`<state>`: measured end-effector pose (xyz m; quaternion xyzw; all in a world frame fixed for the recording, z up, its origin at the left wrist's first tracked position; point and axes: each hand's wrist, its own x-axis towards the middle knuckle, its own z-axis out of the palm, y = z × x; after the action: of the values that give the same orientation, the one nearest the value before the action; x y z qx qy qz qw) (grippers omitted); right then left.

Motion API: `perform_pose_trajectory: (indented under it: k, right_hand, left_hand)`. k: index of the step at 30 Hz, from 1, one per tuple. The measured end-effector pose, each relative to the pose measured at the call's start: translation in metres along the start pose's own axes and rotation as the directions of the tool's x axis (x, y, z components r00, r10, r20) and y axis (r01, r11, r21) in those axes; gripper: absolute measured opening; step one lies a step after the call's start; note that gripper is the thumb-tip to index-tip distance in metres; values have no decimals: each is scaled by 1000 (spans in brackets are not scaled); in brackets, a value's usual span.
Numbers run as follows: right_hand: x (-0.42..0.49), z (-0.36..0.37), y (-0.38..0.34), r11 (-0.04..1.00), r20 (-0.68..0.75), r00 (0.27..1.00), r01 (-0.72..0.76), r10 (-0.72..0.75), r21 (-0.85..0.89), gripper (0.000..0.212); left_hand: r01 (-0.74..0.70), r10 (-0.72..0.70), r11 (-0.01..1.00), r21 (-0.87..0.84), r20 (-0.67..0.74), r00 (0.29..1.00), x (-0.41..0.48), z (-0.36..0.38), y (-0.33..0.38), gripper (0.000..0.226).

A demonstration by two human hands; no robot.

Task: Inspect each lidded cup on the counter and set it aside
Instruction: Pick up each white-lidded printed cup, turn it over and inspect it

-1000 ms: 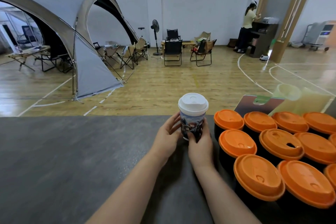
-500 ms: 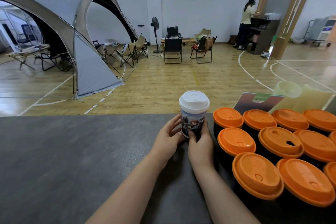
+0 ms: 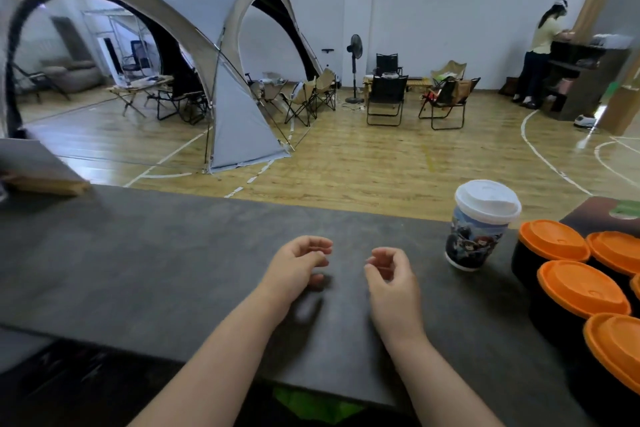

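A printed paper cup with a white lid stands upright on the dark grey counter, near its far edge. To its right sit several black cups with orange lids, packed close together. My left hand and my right hand hover side by side over the counter, left of the white-lidded cup. Both hold nothing, with fingers loosely curled. Neither hand touches a cup.
A flat board lies on the counter's far left. A dark card with a green patch lies behind the orange lids. Beyond the counter are a wooden floor, a grey tent, folding chairs and a person at a shelf.
Both hands let go of the white-lidded cup and moved away to its left. The view has swung left, so the cups now sit at the right edge.
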<state>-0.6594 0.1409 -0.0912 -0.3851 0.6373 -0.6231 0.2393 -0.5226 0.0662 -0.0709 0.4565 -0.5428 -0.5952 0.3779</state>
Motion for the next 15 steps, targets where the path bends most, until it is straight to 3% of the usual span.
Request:
perform_pose_trajectory:
  k: [15]
  right_hand:
    - [-83, 322, -62, 995, 242, 969, -66, 47, 73, 24]
  left_hand:
    - [48, -30, 996, 75, -226, 974, -28, -389, -6, 28]
